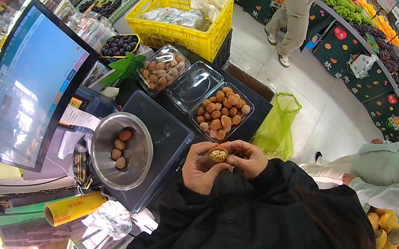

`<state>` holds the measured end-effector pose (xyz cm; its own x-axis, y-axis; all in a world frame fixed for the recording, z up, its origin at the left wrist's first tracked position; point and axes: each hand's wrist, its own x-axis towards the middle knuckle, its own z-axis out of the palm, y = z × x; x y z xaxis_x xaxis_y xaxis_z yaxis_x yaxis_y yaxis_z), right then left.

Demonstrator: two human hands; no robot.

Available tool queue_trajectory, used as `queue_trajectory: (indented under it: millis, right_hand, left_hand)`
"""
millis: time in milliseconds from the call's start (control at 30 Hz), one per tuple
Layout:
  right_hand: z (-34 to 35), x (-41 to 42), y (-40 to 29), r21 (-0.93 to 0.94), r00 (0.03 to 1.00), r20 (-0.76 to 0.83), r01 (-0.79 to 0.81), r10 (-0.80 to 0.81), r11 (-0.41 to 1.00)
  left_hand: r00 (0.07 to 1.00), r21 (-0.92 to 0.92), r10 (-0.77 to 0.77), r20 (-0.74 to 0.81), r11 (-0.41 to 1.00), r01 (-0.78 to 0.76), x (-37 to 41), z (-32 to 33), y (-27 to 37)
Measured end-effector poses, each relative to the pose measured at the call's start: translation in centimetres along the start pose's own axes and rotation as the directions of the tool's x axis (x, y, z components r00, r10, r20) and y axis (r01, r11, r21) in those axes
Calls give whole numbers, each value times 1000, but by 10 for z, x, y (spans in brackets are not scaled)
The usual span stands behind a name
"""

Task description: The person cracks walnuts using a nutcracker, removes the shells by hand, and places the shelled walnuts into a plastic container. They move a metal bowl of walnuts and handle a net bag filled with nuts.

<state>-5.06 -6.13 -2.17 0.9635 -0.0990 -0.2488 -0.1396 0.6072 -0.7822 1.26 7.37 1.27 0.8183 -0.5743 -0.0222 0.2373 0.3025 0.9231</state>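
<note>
Between the fingertips of both hands, in front of my chest, is an opened walnut [218, 154] with its pale kernel showing. My left hand [202, 167] holds it from the left, and my right hand [246, 158] touches its right edge. Something orange behind it is mostly hidden by my fingers. Just beyond my hands, an open clear plastic clamshell [195, 85] holds many whole walnuts [226, 121]. A steel bowl [99, 157] to the left, on a dark flat-topped device, contains several brown nuts [120, 162].
A closed clamshell of nuts [161, 67] and a yellow plastic crate [184, 34] stand farther back. A monitor [34, 84] and a yellow roll [75, 208] are at left. Green netting [281, 126] hangs at right. Two people are nearby, one standing in the aisle [295, 25], another at lower right [382, 173].
</note>
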Motion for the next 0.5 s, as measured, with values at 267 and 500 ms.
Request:
queue_trajectory:
  millis: [267,500]
  right_hand:
    - [-6,6,-2,32,994,-48,-96,98,995]
    - [2,6,-17,24,980,-60,-191,192,981]
  left_hand:
    - [1000,20,5,22,1000,-6,-2,-4,-8]
    - [984,510,171,-41,851,-126,0,-3,-2]
